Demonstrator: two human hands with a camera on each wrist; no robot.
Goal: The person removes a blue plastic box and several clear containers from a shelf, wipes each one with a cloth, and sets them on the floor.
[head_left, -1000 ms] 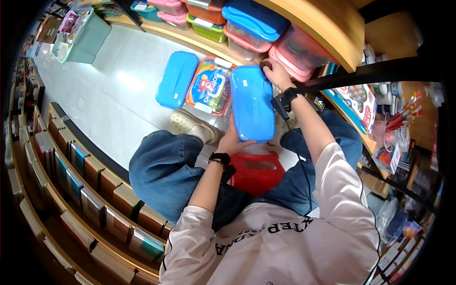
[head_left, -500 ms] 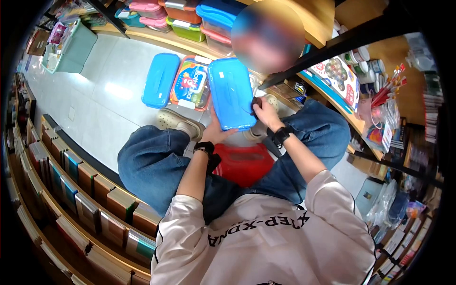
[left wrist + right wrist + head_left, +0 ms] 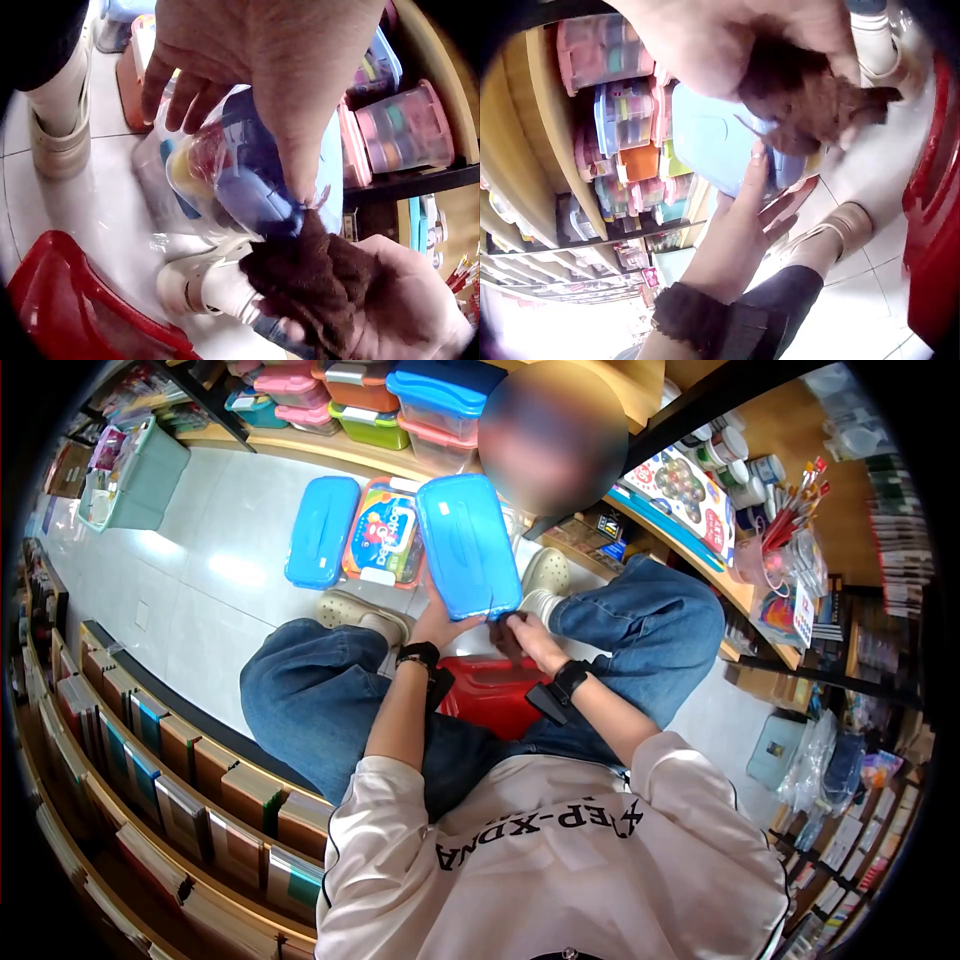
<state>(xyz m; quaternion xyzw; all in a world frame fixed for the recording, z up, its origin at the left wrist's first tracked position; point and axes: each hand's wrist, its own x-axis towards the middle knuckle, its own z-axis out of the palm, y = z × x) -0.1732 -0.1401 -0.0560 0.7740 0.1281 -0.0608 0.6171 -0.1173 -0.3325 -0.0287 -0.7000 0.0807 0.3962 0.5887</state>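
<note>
My left hand [image 3: 442,624] grips a clear plastic box with a blue lid [image 3: 468,545], its thumb over the lid's near edge and its fingers along the side. Colourful contents in clear wrapping show through the box's wall [image 3: 196,165] in the left wrist view. In my right hand [image 3: 535,643] is a crumpled brown cloth [image 3: 319,281], at the lid's near right corner. The left thumb tip meets the cloth's edge there. Below both hands, between the legs, a red plastic container [image 3: 490,695] rests on the floor.
Another blue-lidded box [image 3: 322,532] and an orange-edged box [image 3: 385,535] stand on the floor to the left. Stacked storage boxes [image 3: 440,400] line the shelf ahead. Bookshelves [image 3: 190,760] curve along the left; a shelf with brushes [image 3: 785,525] stands at right.
My right hand has moved the cloth from the lid's far right corner, down its right side, to the near edge. The left hand keeps its grip on the box.
</note>
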